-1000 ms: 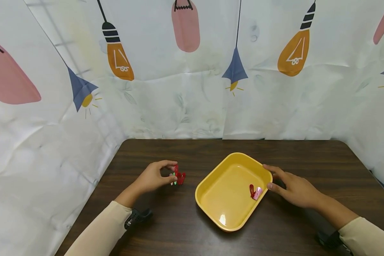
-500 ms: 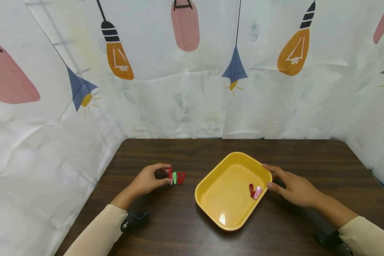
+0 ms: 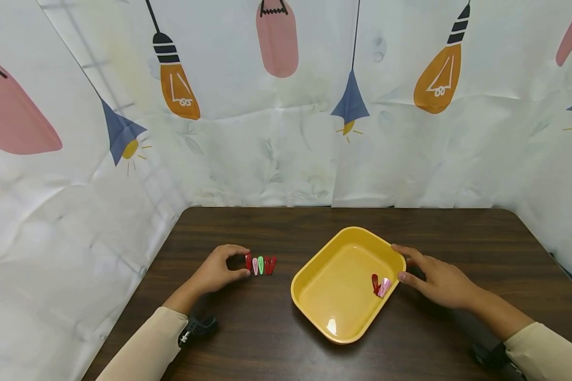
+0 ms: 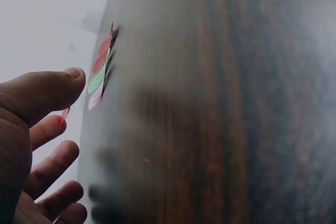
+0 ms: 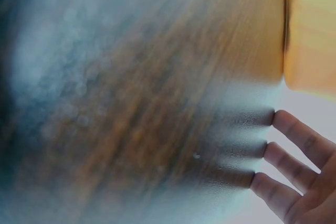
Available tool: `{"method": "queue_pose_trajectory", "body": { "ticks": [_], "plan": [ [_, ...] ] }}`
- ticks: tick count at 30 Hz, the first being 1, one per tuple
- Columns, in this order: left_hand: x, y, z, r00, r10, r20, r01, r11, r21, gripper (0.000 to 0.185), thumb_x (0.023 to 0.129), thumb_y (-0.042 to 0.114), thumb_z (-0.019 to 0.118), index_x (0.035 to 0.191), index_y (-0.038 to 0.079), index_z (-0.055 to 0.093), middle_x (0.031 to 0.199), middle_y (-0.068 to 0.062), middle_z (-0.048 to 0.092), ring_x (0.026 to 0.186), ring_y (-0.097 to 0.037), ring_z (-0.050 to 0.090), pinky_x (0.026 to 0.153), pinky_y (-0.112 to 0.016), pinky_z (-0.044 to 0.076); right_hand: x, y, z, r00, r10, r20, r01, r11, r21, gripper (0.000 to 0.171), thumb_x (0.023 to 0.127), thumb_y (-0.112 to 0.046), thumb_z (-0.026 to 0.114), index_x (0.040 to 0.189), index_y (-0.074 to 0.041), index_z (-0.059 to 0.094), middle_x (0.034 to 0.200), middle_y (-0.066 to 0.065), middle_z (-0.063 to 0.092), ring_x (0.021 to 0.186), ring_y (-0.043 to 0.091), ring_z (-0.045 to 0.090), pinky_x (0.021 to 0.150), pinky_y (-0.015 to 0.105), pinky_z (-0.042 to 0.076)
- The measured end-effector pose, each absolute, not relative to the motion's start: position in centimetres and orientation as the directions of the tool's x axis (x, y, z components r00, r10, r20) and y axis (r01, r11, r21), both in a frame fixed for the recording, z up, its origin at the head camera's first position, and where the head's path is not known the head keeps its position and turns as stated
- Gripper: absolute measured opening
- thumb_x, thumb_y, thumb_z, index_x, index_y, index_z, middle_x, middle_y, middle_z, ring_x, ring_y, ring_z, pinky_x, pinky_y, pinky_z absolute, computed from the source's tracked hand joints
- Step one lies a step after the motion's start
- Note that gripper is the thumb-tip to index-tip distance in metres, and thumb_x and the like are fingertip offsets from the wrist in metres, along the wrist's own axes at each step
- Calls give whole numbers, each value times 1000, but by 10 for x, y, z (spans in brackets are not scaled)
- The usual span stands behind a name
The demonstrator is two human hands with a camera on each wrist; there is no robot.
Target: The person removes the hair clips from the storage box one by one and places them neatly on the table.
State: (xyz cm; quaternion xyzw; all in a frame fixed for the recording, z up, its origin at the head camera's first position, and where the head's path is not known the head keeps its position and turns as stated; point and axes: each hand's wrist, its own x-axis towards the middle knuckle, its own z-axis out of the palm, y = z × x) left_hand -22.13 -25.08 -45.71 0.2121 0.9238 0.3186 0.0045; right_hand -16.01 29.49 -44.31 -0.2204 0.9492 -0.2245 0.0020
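Note:
My left hand (image 3: 244,262) pinches a red hair clip (image 3: 248,262) between thumb and forefinger, at the left end of a short row of hair clips (image 3: 262,264) on the dark wooden table (image 3: 267,328). The row holds pink, green and red clips lying side by side. In the left wrist view the row of clips (image 4: 102,69) lies just past my thumb (image 4: 47,87). My right hand (image 3: 404,263) rests flat on the table, fingers straight, touching the right rim of a yellow tray (image 3: 314,275). Inside the tray lie a red clip (image 3: 375,283) and a pink clip (image 3: 384,287).
Printed cloth with light-bulb pictures (image 3: 286,106) walls the table at the back and both sides. The right wrist view is blurred; it shows my fingers (image 5: 294,129) on the tabletop beside the yellow tray (image 5: 310,30).
My left hand has drawn back to the left and lowered the red clip from upright above the row down to the row's left end. A pink clip now shows. The right hand has not moved.

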Motion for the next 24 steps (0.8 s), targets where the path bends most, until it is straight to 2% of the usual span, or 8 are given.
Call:
{"method": "queue_pose_trajectory", "body": {
  "ticks": [11, 24],
  "plan": [
    [-220, -250, -463, -925, 372, 72, 346, 753, 560, 53, 85, 30, 86, 131, 11, 70, 141, -12, 57, 138, -41, 38, 109, -65, 32, -160, 295, -444, -903, -416, 106, -419, 800, -430, 64, 103, -42, 62, 159, -34, 32, 127, 11, 68, 105, 39, 68, 67, 57, 55],
    [-221, -249, -461, -926, 375, 49, 347, 791, 504, 53, 84, 31, 87, 130, 10, 70, 143, -15, 54, 139, -44, 35, 109, -67, 29, -160, 295, -444, -905, -412, 102, -415, 805, -424, 64, 103, -43, 61, 159, -35, 31, 126, 10, 68, 104, 39, 68, 68, 58, 55]
  ]
}}
